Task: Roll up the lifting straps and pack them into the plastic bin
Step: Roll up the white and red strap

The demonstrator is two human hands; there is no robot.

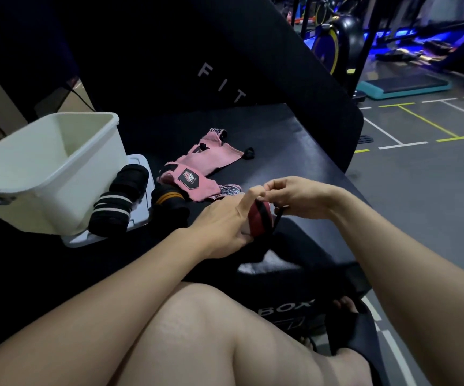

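Both hands on red/black rolled strap (260, 220)
L hand (222, 227) cups roll, thumb up; R hand (295, 197) pinches thin black loop

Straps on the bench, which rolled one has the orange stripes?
The roll nearest the left hand, right of the white-striped roll. The red strap in hand and the pink ones have none.

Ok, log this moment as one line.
step: rolling red strap | left hand: grips roll | right hand: pinches strap end | white plastic bin: open, no strap visible inside | pink straps: unrolled
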